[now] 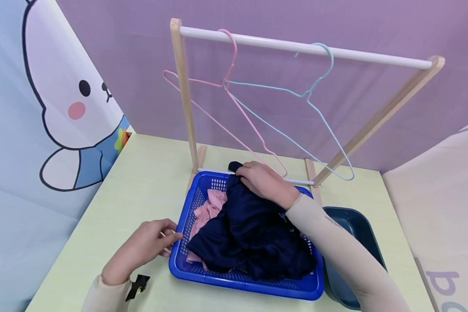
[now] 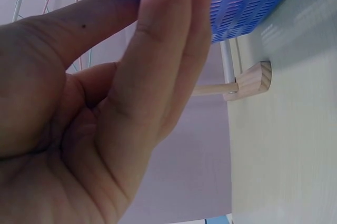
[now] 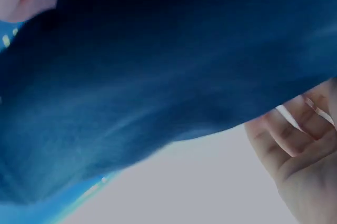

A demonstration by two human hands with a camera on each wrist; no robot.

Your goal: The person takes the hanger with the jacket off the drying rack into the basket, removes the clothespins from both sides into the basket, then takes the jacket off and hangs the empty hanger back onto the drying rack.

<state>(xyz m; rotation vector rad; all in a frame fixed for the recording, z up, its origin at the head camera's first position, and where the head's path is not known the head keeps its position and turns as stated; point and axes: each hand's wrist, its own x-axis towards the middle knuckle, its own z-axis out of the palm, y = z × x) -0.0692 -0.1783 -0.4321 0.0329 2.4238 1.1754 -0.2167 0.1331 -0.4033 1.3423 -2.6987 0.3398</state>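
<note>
A navy blue garment [image 1: 253, 234] lies crumpled in a blue plastic basket [image 1: 249, 284] in the head view. My right hand [image 1: 267, 182] pinches the garment's upper end near the basket's far edge, holding that part raised. Dark cloth fills most of the right wrist view, where my right hand [image 3: 300, 155] shows at the lower right, its fingertips partly behind the fabric. At the basket's left rim, my left hand [image 1: 150, 242] pinches the edge between thumb and fingers. Beneath the navy garment, a pink garment [image 1: 214, 203] shows at the left inside the basket.
Behind the basket stands a wooden rack with a white rail [image 1: 265, 41]. From it hang a pink hanger [image 1: 234, 65] and a light blue hanger [image 1: 325, 117]. A dark teal tub [image 1: 356, 216] sits right of the basket, partly under my right sleeve.
</note>
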